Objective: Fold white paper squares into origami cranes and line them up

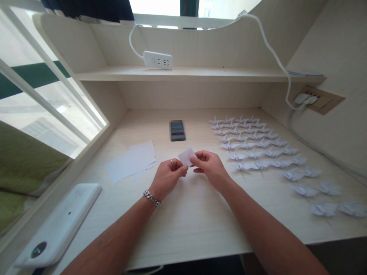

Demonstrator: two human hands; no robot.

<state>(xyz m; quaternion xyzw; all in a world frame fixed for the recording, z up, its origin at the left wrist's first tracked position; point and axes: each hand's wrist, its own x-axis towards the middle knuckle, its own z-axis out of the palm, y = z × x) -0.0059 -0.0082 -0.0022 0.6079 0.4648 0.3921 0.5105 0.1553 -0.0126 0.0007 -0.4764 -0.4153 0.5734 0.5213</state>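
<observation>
While my eyes go over the scene, the largest thing is the bench [183,214], whose pale top carries all my paper. At its back runs the shelf [206,78], open at the front. On the right side stand many folded paper birds [246,144], in close rows farther away and in looser pairs nearer to me. At the left edge lies a long white device [61,225], of which I cannot tell the purpose. Beside my left hand [168,175] are loose sheets [132,162], flat and partly overlapping; my right hand [212,168] is nearer to the birds. As for containers, I see no box or tray; only the shelf comes near to one, and it holds a white power strip [157,60]. A dark, blurred rectangular thing [177,130] lies beyond my hands.

The smallest is the paper piece [187,156], which is between my hands. My left grip is clamped on its lower corner, thumb against finger, and my right grip pinches its right side. In my judgement a fold is in hand, probably an early one, since the piece looks quite flat. The next move calls, I think, for edges laid exactly together and one firm crease.
</observation>
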